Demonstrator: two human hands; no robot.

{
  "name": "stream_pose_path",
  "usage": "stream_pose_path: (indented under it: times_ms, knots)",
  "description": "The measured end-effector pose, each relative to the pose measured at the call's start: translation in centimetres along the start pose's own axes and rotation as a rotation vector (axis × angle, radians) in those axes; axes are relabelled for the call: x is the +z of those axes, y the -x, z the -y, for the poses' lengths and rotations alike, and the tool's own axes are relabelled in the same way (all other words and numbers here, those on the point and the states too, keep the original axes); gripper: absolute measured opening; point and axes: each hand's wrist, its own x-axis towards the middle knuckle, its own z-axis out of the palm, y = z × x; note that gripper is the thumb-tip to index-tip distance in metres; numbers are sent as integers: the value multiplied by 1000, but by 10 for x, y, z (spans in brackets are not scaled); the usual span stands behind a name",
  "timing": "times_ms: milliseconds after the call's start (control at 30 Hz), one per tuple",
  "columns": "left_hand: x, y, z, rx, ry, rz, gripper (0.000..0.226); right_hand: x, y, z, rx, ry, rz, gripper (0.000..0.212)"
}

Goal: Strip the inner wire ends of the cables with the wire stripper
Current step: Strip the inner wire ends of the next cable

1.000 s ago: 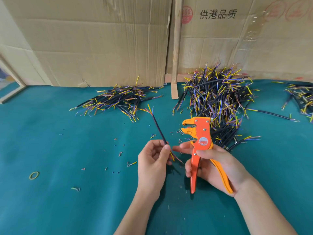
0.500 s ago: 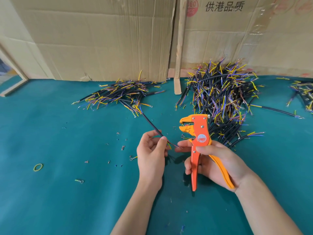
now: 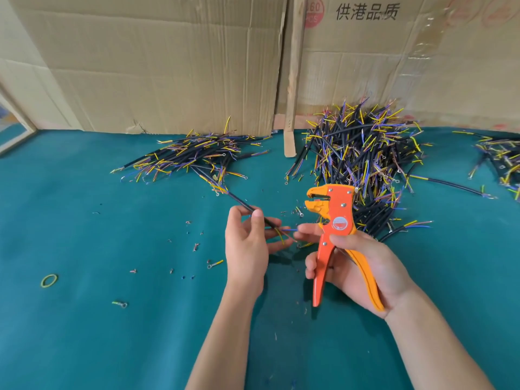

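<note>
My left hand (image 3: 247,243) pinches a short black cable (image 3: 244,205) between thumb and fingers. The cable's far end points up-left toward the left pile. Its near end fans into blue, yellow and brownish inner wires (image 3: 284,233) between my two hands. My right hand (image 3: 357,266) grips the orange wire stripper (image 3: 334,220) by its handles, jaws up and facing left, a little above and right of the wire ends. The forefinger of that hand reaches out and touches the wire tips.
A flat pile of cables (image 3: 194,156) lies at the back left of the teal mat (image 3: 84,220), a bigger heap (image 3: 363,153) at the back right, a third (image 3: 503,159) at the right edge. Cardboard (image 3: 168,66) walls the back. Insulation scraps (image 3: 194,246), ring terminals and a rubber band (image 3: 49,280) litter the mat.
The cable in my left hand has tilted down from steep to nearly flat, its far end swinging left. My hands and the stripper have stayed close together in the same place.
</note>
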Motion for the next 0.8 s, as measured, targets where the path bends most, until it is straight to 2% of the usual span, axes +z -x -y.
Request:
stream_pose_path:
  times_ms: [100,200,300,433,533,633,800]
  knots:
    - [-3,3,1,26,-85,64,21,-2,0,1,-25,-10,-25,77]
    - [-9,5,2,-40,-130,167,29,-3,0,2,-41,-20,-34,77]
    - [-10,5,2,-79,-174,236,25,-4,-1,1,-48,-31,-45,72]
    - [-9,5,2,-106,-225,252,14,-4,-1,2,-52,-54,-47,57]
    - [-9,5,3,-100,-191,202,5,-4,0,3,-55,-71,-31,67]
    - [-7,5,5,-45,-151,82,4,-6,1,4,-18,-118,-41,74]
    - [-2,5,11,42,-164,-75,11,-3,1,3,113,-56,-52,61]
